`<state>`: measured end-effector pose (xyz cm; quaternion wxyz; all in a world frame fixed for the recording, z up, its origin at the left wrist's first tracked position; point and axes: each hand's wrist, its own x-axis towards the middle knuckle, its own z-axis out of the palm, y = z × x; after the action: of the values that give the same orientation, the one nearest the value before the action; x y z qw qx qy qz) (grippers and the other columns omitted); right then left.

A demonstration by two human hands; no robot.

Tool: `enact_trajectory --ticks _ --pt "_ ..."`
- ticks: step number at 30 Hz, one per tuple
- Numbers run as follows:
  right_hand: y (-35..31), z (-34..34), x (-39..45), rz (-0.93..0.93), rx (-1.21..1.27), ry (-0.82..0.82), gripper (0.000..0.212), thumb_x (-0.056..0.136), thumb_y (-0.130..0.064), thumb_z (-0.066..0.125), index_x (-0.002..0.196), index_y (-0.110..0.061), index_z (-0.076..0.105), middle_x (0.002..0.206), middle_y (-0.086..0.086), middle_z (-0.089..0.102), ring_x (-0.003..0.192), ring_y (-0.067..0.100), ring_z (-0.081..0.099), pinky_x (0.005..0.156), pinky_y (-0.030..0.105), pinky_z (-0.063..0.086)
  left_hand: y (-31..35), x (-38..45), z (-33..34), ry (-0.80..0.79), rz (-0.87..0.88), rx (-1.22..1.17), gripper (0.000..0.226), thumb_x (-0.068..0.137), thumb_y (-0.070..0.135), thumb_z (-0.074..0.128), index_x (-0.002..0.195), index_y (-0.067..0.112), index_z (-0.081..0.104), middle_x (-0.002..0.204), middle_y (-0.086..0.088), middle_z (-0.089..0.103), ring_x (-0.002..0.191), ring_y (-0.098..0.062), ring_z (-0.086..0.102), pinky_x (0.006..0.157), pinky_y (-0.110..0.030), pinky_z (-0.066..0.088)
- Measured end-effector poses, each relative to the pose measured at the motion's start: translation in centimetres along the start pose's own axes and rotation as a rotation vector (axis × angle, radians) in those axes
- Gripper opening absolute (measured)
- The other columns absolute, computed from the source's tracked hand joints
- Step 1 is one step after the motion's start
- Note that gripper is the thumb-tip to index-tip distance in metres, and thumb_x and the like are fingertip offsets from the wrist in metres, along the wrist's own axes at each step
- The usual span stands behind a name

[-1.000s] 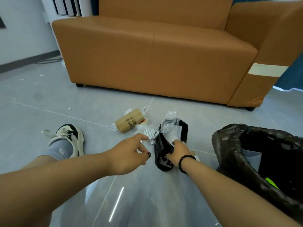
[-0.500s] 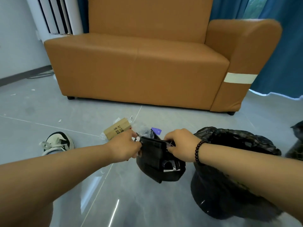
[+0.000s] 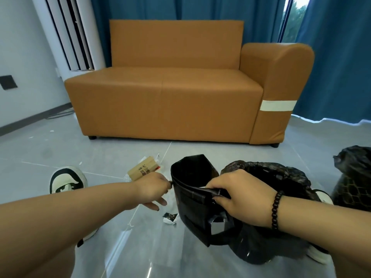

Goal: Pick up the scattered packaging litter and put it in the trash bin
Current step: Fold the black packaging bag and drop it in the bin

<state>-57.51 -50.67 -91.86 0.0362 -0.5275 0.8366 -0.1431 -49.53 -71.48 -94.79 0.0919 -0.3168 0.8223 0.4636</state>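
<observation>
While both hands hold it up off the floor, the black packaging bag [image 3: 192,189] hangs open right beside the trash bin [image 3: 281,177] with its black liner. Right hand [image 3: 239,195] has its fingers [image 3: 215,182] clamped over the bag's near top edge, a black bead bracelet [image 3: 276,209] on the wrist. Left hand [image 3: 153,189] pinches the bag's left corner, fingers together on it. Behind the left hand a small cardboard box [image 3: 143,170] lies on the grey floor tiles [image 3: 100,155]; it has dark printed characters on the side, too blurry to read. A crumpled black-and-white wrapper scrap [image 3: 170,217] sits on the floor below the left hand, just beside the bag. An orange sofa [image 3: 170,97] stands further back.
</observation>
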Motion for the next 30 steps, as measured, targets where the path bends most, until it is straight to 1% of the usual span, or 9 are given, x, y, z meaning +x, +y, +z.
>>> enact_trajectory --ticks 3,5,8,10,14,19,21,26,30 --pt "-0.4 0.0 0.0 -0.093 -0.094 0.058 0.017 0.089 -0.024 0.051 0.100 -0.024 0.063 0.092 -0.006 0.066 0.088 0.014 0.061 0.076 0.034 0.053 0.7 -1.1 0.1 -0.056 -0.026 -0.221 0.043 0.095 0.051 0.039 0.115 0.016 0.053 0.111 -0.011 0.064 0.083 -0.025 0.073 0.066 -0.037 0.060" --pt "-1.1 0.0 0.1 -0.207 -0.188 0.083 0.014 0.086 -0.017 0.053 0.092 -0.025 0.063 0.085 -0.006 0.064 0.079 0.017 0.061 0.068 0.028 0.046 1.2 -1.5 -0.1 -0.078 0.017 -0.263 0.043 0.092 0.057 0.041 0.106 0.020 0.059 0.107 -0.013 0.067 0.083 -0.029 0.073 0.067 -0.037 0.059" --pt "-2.2 0.5 0.0 -0.350 -0.302 0.134 0.014 0.070 -0.011 0.065 0.075 -0.023 0.060 0.067 -0.007 0.060 0.060 0.019 0.060 0.057 0.027 0.044 1.4 -1.8 -0.3 0.004 0.099 -0.197 0.020 0.091 0.035 0.056 0.093 0.017 0.063 0.082 -0.005 0.073 0.072 -0.025 0.073 0.072 -0.042 0.060" --pt "-2.6 0.5 -0.2 -0.375 -0.266 0.069 0.010 0.080 -0.024 0.063 0.090 -0.023 0.063 0.081 -0.006 0.063 0.076 0.018 0.062 0.071 0.032 0.049 1.1 -1.4 -0.5 0.100 0.125 -0.151 0.007 0.088 0.007 0.055 0.091 0.013 0.059 0.080 -0.008 0.070 0.068 -0.023 0.070 0.069 -0.044 0.061" --pt "-2.8 -1.2 -0.7 -0.221 -0.033 -0.206 0.060 0.080 -0.062 0.055 0.130 -0.030 0.047 0.122 -0.014 0.056 0.111 0.005 0.052 0.095 0.029 0.046 0.6 -1.0 -1.5 0.131 0.169 -0.095 0.023 0.088 -0.001 0.052 0.105 0.013 0.057 0.099 -0.013 0.068 0.081 -0.026 0.069 0.061 -0.034 0.060" --pt "-0.8 -3.1 -0.2 -0.210 0.154 0.484 0.034 0.086 -0.041 0.055 0.114 -0.021 0.057 0.101 -0.009 0.056 0.094 0.001 0.052 0.084 0.014 0.044 0.3 -1.0 -2.6 0.044 0.292 -0.108 0.015 0.093 0.004 0.055 0.103 0.012 0.063 0.092 -0.006 0.073 0.077 -0.017 0.071 0.061 -0.026 0.056" --pt "0.3 -3.8 0.2 -0.143 0.157 0.582 0.040 0.084 -0.033 0.064 0.121 -0.024 0.052 0.113 -0.006 0.052 0.106 0.002 0.047 0.092 0.012 0.038 0.5 -1.3 -2.7 -0.009 0.331 -0.118 0.014 0.094 0.005 0.055 0.102 0.010 0.066 0.095 -0.006 0.074 0.083 -0.016 0.072 0.070 -0.028 0.057" --pt "1.5 -4.0 -0.3 -0.035 0.368 0.266 0.074 0.063 -0.056 0.071 0.127 -0.050 0.035 0.132 -0.022 0.041 0.123 -0.008 0.040 0.104 0.025 0.035 2.2 -3.2 -2.6 -0.071 0.431 -0.169 0.013 0.095 0.006 0.055 0.097 0.010 0.067 0.082 -0.003 0.073 0.065 -0.012 0.068 0.055 -0.022 0.052" --pt "1.2 -3.9 -0.8 -0.090 0.442 0.211 0.087 0.053 -0.060 0.079 0.129 -0.051 0.038 0.132 -0.031 0.043 0.124 -0.010 0.041 0.104 0.024 0.037 3.2 -4.6 -2.3 -0.071 0.488 -0.249 0.022 0.092 -0.003 0.053 0.093 0.013 0.068 0.073 0.000 0.071 0.056 -0.010 0.063 0.049 -0.020 0.047"
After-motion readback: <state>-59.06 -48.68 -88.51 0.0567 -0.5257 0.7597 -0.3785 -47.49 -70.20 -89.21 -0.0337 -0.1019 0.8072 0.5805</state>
